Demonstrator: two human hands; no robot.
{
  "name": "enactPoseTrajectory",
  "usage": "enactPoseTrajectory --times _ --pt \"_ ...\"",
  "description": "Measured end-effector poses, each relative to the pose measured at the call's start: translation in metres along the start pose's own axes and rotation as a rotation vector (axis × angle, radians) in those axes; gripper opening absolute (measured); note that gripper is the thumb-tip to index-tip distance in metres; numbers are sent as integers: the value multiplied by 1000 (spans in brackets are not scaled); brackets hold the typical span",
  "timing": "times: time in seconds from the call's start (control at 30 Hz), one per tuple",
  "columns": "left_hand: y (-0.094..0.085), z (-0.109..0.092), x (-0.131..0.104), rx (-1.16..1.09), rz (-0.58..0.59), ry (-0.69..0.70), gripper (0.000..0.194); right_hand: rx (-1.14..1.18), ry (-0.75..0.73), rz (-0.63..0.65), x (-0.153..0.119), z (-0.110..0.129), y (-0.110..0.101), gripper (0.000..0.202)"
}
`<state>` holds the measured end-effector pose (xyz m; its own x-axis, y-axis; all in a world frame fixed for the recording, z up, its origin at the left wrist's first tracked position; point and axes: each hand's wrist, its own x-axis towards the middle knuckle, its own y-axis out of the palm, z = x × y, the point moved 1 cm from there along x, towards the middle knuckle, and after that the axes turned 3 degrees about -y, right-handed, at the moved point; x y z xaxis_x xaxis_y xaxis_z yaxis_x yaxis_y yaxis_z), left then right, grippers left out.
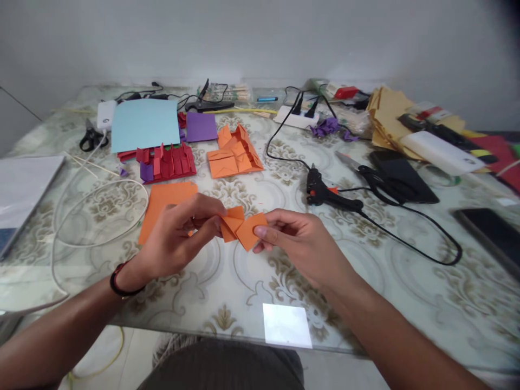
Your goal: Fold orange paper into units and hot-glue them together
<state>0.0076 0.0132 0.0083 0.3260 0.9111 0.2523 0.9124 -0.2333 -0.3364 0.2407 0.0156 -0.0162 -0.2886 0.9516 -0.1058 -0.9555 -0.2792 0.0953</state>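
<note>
Between my two hands, above the table, is a piece of folded orange paper [244, 228] with several creased flaps. My left hand [184, 230] pinches its left end between thumb and fingers. On the other end, the thumb of my right hand [294, 238] presses the paper against the fingers. Partly hidden behind my left hand lies a flat orange paper sheet [164, 200]. Farther back, folded orange paper pieces [233, 154] rest in a small pile. Beside them are red folded paper pieces [173, 162] in a row and a purple paper square [201, 127].
A black glue gun [325, 192] with its cord lies to the right, near black-handled scissors [382, 181] and a phone [493, 235]. Light blue paper [145, 125], a white power strip [298, 116] and brown paper [394, 119] sit toward the back. A white cable [101, 244] loops at left.
</note>
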Motion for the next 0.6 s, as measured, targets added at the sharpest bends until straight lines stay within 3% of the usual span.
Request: enactPoseTrajectory --times 0.33,0.43,0.6 --pt "2 3 8 -370 64 -219 10 -115 -5 -60 -3 12 4 28" --pt "1 3 10 -349 92 -256 4 -141 -3 -82 -3 12 4 28" --pt "-1 -3 11 -250 140 -262 17 -156 8 -77 -3 12 3 27"
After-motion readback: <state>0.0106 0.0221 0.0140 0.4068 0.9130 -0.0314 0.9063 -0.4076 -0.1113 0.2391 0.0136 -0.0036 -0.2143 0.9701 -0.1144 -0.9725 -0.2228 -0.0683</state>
